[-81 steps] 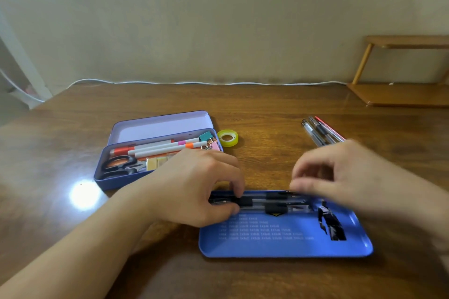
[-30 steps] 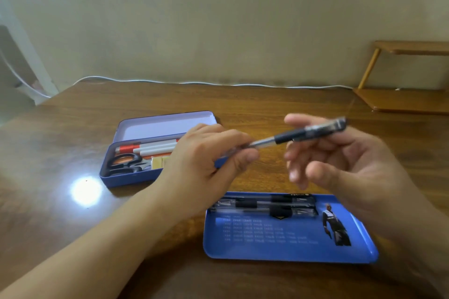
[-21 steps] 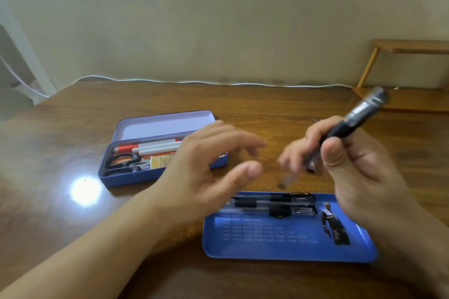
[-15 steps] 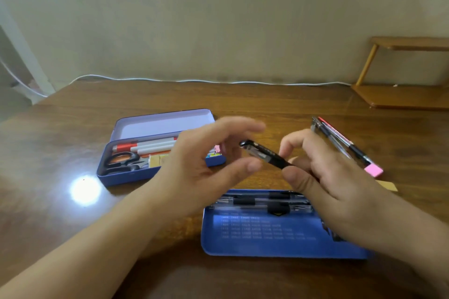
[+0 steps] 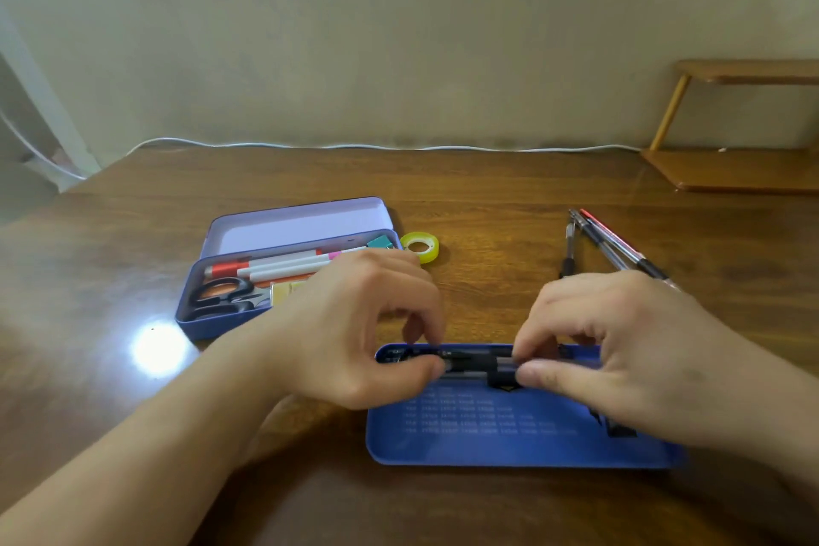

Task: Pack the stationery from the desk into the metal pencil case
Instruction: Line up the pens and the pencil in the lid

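On the table (image 5: 487, 199) in front of me lies the blue tray (image 5: 509, 439), and both my hands are now low over its far edge. A moment ago I held a black pen (image 5: 481, 364) up in the air and turned it in my right hand; now it is down in the tray, lying across, beside the pens that were already there. My left hand (image 5: 354, 332) pinches the pen at its left end between thumb and fingers, and my right hand (image 5: 620, 350) pinches it further to the right in the same way, so both hands are closed on it. I think I am setting it straight in the row, so one more pen is almost packed. The purple case (image 5: 230, 324) stands open further left, with scissors (image 5: 221, 297), markers (image 5: 274, 268) and small things inside; it has not moved. Still outside are the tape roll (image 5: 421, 246), just beside the case, and three pens (image 5: 611, 244) on the table behind my right hand. So the task is not finished: after I let go here, these loose things must go in, and I judge the pens come next because they are near my right hand.
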Motion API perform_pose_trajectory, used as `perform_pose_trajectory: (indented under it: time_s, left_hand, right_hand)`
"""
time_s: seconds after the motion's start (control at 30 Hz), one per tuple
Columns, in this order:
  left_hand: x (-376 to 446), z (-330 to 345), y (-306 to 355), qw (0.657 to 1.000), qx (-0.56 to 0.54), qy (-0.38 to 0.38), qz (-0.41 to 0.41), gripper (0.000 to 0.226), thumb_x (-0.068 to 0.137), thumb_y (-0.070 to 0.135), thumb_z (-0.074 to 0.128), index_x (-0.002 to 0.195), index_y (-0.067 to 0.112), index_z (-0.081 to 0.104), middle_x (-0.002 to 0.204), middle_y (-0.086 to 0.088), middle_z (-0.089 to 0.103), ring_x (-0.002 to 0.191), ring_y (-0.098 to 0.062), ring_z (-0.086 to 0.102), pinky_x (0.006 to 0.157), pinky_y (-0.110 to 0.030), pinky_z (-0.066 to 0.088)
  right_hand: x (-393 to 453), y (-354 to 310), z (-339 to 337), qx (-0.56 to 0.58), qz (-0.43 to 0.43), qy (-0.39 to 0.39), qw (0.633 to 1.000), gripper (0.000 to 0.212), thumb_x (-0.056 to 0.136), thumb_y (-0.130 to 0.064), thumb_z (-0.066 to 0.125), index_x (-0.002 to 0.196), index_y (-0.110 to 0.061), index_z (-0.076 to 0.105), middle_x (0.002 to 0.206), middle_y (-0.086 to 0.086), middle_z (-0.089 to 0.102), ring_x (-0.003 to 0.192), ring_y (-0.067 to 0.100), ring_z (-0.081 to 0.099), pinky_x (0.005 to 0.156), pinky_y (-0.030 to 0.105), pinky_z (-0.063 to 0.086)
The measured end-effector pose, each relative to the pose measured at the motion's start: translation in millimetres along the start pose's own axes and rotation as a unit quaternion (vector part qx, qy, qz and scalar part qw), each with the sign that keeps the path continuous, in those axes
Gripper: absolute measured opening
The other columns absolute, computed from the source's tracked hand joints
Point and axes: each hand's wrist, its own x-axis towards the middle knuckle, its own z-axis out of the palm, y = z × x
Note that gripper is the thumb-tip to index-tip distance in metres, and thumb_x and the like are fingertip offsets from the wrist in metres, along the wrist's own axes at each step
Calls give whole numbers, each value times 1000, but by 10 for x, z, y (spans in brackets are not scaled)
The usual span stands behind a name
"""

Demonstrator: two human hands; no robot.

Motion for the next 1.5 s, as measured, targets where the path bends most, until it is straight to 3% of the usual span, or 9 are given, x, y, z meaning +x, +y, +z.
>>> perform_pose_trajectory:
  time_s: [0.23, 0.8, 0.87, 0.97, 1.03, 1.1, 1.23, 1.37, 1.5]
  left_hand:
    - [-8, 34, 3, 994, 51, -93, -34, 11, 72, 36, 75, 74, 30, 66, 72, 17, 56, 79, -6, 54, 66, -29, 48]
    - [-2, 28, -2, 988, 78, -119, -59, 13, 73, 39, 70, 76, 30, 61, 74, 13, 55, 79, -7, 51, 67, -28, 46]
    - [0, 35, -10, 991, 73, -101, -56, 11, 76, 38, 69, 75, 29, 62, 73, 13, 56, 77, -6, 51, 67, -29, 46]
    - [14, 59, -24, 994, 96, -36, -39, 10, 81, 32, 69, 74, 26, 64, 71, 11, 58, 73, -6, 49, 66, -26, 44]
    - [24, 78, -33, 994, 104, -9, -35, 11, 83, 31, 68, 74, 25, 65, 70, 10, 60, 72, -7, 49, 66, -21, 42]
    - [24, 95, -43, 994, 108, -1, -33, 13, 84, 32, 68, 73, 25, 65, 70, 10, 60, 72, -7, 49, 67, -18, 40]
    - [17, 110, -56, 994, 104, 19, -31, 14, 87, 35, 66, 76, 26, 66, 72, 13, 59, 74, -5, 50, 68, -15, 39]
    - [27, 142, -75, 991, 45, 107, -71, 15, 89, 39, 61, 94, 26, 68, 83, 15, 61, 83, -8, 57, 71, -23, 46]
    - [23, 178, -34, 984, -23, 147, -94, 55, 89, 48, 60, 139, 29, 46, 132, 19, 51, 124, -2, 47, 99, -11, 37]
  right_hand:
    - [3, -44, 115, -60, -16, -30, 998, 28, 78, -64, 52, 96, -46, 65, 84, -26, 62, 86, -3, 55, 73, 21, 49]
    - [86, -71, 183, -62, 15, -37, 997, 33, 83, -63, 44, 97, -41, 64, 85, -23, 62, 83, -4, 56, 70, 18, 48]
    - [91, 70, 122, -36, 39, 43, 998, 27, 86, -59, 46, 93, -42, 66, 84, -24, 63, 80, -6, 57, 65, 16, 44]
    - [118, 487, 19, -136, 98, 125, 978, 30, 91, -26, 51, 111, -44, 64, 106, -23, 61, 94, 4, 51, 64, 26, 47]
    - [145, 767, 28, -218, 151, 69, 962, 50, 89, -12, 49, 124, -48, 56, 131, -20, 50, 110, 11, 41, 73, 30, 46]
    - [179, 901, 55, -229, 160, 34, 960, 49, 91, -16, 54, 126, -51, 54, 143, -21, 39, 120, 14, 34, 90, 34, 43]
    - [285, 902, 104, -189, 91, 34, 977, 21, 87, -37, 62, 106, -44, 66, 141, -20, 46, 129, 17, 30, 105, 45, 36]
    - [291, 697, 91, -144, -87, 146, 975, 16, 86, -27, 60, 100, -21, 67, 116, -3, 65, 118, 25, 49, 93, 47, 44]
    - [195, 236, 106, 175, -160, 283, 929, 12, 87, -18, 63, 96, -11, 58, 95, 6, 64, 86, 28, 60, 73, 40, 51]
